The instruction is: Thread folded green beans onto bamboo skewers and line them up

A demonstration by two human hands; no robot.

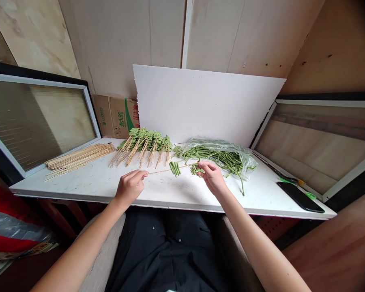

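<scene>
My left hand (130,185) is closed around one end of a thin wooden skewer (159,171), held nearly level above the white table. Several short green bean pieces (175,169) are threaded side by side on it, past its middle. At the skewer's other end, my right hand (212,176) pinches a small green bean piece, mostly hidden by the fingers. Just behind that hand lies a small pile of cut bean pieces (195,169) on the table, partly covered by it.
Loose bare skewers (79,157) lie at the left. Filled bean skewers (146,140) are stacked at the back, before a cardboard box (111,115). Long green beans (213,155) lie in a clear plastic bag (246,158). A black phone (299,196) and scissors (287,177) are at the right.
</scene>
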